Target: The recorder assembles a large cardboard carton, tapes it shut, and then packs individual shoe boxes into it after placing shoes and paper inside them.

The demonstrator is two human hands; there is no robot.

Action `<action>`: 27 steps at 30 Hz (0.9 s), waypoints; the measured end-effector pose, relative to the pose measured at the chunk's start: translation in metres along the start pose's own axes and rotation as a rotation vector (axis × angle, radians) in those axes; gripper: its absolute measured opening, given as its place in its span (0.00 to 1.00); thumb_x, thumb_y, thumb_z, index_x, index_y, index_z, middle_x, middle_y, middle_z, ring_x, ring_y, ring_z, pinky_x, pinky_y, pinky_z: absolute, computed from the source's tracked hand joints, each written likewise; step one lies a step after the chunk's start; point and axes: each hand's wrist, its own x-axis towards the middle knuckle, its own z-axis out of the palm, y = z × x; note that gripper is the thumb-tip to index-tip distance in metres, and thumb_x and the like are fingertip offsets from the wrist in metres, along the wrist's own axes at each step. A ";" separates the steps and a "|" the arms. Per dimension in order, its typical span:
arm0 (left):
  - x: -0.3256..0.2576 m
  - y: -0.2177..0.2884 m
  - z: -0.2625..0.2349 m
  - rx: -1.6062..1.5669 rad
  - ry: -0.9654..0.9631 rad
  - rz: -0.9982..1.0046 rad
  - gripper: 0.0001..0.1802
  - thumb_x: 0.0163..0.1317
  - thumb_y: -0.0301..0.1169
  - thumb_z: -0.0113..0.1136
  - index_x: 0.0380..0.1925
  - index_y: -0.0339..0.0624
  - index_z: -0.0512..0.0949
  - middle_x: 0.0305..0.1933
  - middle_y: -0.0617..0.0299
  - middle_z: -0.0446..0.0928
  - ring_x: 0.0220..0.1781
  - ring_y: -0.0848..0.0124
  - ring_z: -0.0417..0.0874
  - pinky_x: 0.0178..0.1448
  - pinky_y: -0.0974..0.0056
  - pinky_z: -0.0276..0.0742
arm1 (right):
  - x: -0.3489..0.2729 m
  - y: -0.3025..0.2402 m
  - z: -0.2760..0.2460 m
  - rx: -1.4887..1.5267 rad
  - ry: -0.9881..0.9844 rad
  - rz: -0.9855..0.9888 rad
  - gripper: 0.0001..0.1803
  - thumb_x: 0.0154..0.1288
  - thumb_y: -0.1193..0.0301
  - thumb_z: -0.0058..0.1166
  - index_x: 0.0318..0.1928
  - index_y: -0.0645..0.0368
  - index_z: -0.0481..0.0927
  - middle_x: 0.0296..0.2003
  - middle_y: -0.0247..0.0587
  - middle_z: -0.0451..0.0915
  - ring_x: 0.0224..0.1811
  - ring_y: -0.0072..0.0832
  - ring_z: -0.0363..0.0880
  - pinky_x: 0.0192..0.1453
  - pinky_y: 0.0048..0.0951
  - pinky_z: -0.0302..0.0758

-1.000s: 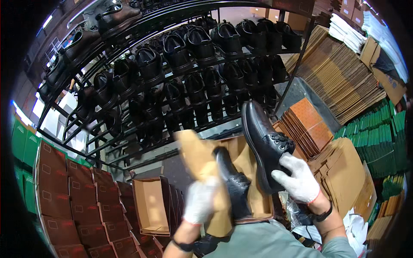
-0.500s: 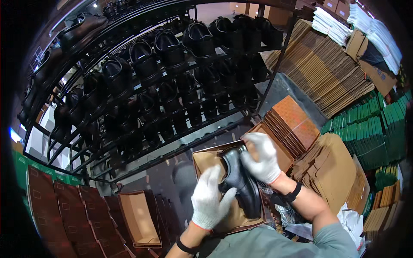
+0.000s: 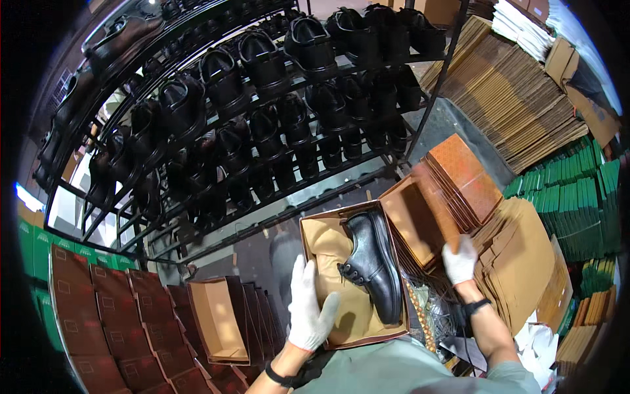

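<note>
A shoebox (image 3: 306, 244) sits in front of me, lined with tan paper (image 3: 328, 238). Inside, along its right side, lies a black leather lace-up shoe (image 3: 374, 266). My left hand (image 3: 308, 308), in a white knit glove, rests against the box's left wall. Its fingers are stretched out and its thumb is apart, over the paper. To the right, my gloved right hand (image 3: 461, 261) grips the near end of an orange-brown box lid (image 3: 436, 203). Motion blurs the lid, which tilts up beside a stack of similar lids (image 3: 467, 177).
A metal rack (image 3: 420, 125) full of black shoes stands ahead. Brown boxes (image 3: 82, 302) and an open box (image 3: 220, 318) are at left. Flattened cardboard (image 3: 512, 98), green boxes (image 3: 558, 217) and tan paper sheets (image 3: 518, 256) are piled at right.
My right hand has left the shoe and moved right to the lid, whose end has lifted. My left hand has drawn back from the shoe to the box's left wall.
</note>
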 end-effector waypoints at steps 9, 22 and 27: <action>-0.090 0.019 0.006 -0.484 -0.248 -0.199 0.78 0.54 0.26 0.84 0.91 0.34 0.31 0.85 0.32 0.66 0.85 0.47 0.71 0.85 0.52 0.70 | -0.126 -0.139 -0.097 0.535 -0.689 -0.023 0.62 0.63 0.62 0.79 0.89 0.62 0.53 0.77 0.54 0.73 0.82 0.44 0.70 0.87 0.45 0.66; 0.072 -0.047 0.001 -1.045 -0.042 0.076 0.44 0.79 0.44 0.67 0.85 0.39 0.57 0.77 0.58 0.69 0.79 0.68 0.68 0.85 0.58 0.62 | 0.006 -0.240 -0.043 1.218 -0.653 -0.231 0.49 0.61 0.51 0.78 0.75 0.62 0.69 0.65 0.44 0.80 0.68 0.36 0.82 0.75 0.41 0.80; 0.076 -0.079 0.000 -0.601 0.198 -0.163 0.21 0.76 0.37 0.71 0.62 0.37 0.82 0.57 0.57 0.84 0.60 0.67 0.83 0.67 0.57 0.80 | 0.010 -0.250 0.004 0.834 -0.509 -0.298 0.49 0.72 0.46 0.71 0.82 0.62 0.71 0.78 0.51 0.74 0.84 0.42 0.68 0.90 0.46 0.61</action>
